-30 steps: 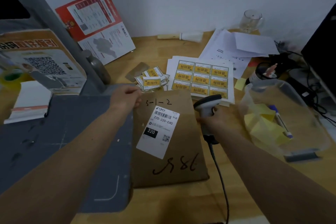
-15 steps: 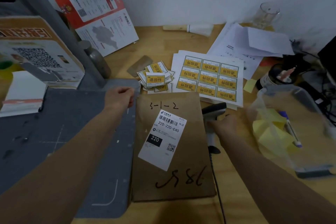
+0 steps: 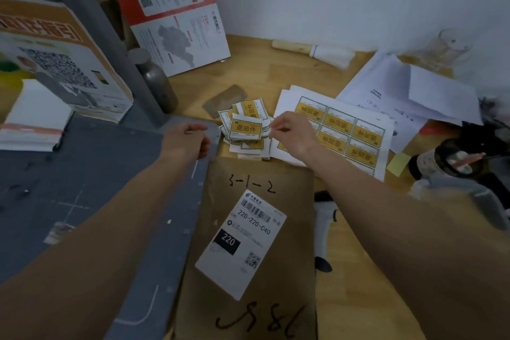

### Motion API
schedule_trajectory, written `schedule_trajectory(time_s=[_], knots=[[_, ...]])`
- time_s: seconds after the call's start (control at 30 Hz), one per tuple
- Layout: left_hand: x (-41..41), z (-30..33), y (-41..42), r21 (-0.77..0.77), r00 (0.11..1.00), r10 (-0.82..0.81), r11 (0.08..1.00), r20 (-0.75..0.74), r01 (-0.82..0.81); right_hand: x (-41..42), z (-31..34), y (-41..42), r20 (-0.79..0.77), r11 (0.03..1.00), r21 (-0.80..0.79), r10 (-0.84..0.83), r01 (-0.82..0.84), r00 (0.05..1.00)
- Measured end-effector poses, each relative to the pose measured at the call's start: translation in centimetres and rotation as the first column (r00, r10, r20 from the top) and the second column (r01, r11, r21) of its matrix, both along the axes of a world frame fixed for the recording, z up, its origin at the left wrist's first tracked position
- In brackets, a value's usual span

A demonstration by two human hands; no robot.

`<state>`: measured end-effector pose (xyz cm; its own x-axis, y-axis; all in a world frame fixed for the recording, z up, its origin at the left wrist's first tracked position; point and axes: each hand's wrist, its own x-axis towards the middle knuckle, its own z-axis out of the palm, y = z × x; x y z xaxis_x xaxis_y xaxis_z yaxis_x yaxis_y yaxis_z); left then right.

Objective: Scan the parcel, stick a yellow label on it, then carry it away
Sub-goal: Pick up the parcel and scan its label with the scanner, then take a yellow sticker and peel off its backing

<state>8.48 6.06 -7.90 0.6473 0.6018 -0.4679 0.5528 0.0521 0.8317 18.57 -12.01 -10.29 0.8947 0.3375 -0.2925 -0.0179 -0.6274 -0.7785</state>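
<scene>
Nearest, the brown parcel [image 3: 256, 251] lies flat on the desk [image 3: 358, 298], white shipping label [image 3: 241, 243] up. Beyond its top edge, the left hand [image 3: 187, 141] curls loosely, holding nothing. The right hand [image 3: 292, 132] seems to pinch a cut yellow label at the loose pile [image 3: 245, 130], beside the uncut sheet [image 3: 356, 132].

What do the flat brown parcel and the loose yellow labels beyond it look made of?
Flat brown parcel: apparently matte kraft paper, since marker writing sits directly on its dull surface. Loose yellow labels: seemingly printed paper with white borders, lying in a loose overlapping pile; adhesive backing not visible.
</scene>
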Motion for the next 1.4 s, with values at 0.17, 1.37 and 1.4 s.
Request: schedule_trajectory(time_s=[0.17, 1.37, 1.4], knots=[[0.1, -1.0, 0.3, -0.110, 0.999, -0.020, 0.994, -0.034, 0.016, 2.6, -3.2, 3.0, -0.019, 0.923, -0.263, 0.285, -0.280, 0.958], [-1.8, 5.4, -5.9, -0.367, 0.963, -0.050, 0.918, 0.264, 0.149, -8.6, 10.0, -0.7, 0.263, 0.992, 0.123, 0.007, -0.041, 0.965], [-2.3, 5.7, -6.1, -0.381, 0.961, -0.052, 0.911, 0.271, 0.157, -9.2, 10.4, -1.1, 0.225, 0.984, 0.177, -0.068, 0.027, 0.972]])
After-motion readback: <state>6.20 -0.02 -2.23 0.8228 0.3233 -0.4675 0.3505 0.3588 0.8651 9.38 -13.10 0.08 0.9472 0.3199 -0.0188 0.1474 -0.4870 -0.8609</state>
